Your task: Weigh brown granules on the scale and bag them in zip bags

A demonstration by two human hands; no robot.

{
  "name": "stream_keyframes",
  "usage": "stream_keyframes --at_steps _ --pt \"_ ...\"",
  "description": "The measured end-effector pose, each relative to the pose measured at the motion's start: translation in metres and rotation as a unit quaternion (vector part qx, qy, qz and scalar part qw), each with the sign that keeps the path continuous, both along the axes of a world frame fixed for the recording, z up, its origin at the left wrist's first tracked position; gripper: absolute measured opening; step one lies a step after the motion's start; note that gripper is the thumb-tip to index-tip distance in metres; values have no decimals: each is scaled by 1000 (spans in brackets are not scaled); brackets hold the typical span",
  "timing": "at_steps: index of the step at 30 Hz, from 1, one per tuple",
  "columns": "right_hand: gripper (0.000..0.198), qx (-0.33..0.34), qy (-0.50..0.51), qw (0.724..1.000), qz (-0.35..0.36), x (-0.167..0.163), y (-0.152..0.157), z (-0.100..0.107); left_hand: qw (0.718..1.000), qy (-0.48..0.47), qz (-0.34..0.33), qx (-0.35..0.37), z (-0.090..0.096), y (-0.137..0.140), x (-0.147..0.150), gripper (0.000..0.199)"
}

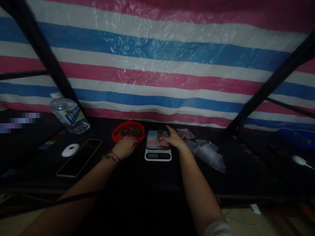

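My left hand [125, 147] is at the near edge of a red bag [114, 135]. The bag is full of small brown pieces [130, 131], perhaps seeds or beans. That hand's fingers are drawn together and bent down, and whatever they hold is hidden. A white digital kitchen scale [157, 155] with a shiny top plate sits to the right of the bag. Over the plate's right edge is my right hand [175, 139], with thumb and fingers apart. A brownish patch shows on the plate by the thumb; whether it is a reflection or an object is unclear.
Clear zip bags [209, 154] lie right of the scale, near a small bag with brown contents [185, 133]. On the left are a phone [80, 157], a white rounded device [70, 150] and a water bottle [70, 114]. Dark frame bars [256, 96] slant at both sides before a striped sheet.
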State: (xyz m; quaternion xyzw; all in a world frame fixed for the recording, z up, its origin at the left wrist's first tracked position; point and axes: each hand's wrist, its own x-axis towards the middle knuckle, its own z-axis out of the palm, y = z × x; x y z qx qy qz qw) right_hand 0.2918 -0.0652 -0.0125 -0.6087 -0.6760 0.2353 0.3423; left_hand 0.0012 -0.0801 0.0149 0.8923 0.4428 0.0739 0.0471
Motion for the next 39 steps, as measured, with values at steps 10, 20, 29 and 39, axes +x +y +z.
stream_keyframes --at_steps 10,20,29,39 --pt "29 31 -44 993 -108 8 13 -8 999 -12 53 -3 -4 -26 20 30" --pt "44 -3 -127 982 -138 20 14 -14 997 8 77 -14 -22 -13 41 36" --pt "41 -34 -174 972 -155 38 14 -14 997 -20 71 -20 -29 -9 30 23" --pt "31 -29 -186 977 -104 19 7 -10 991 -34 97 -87 -20 -11 21 16"
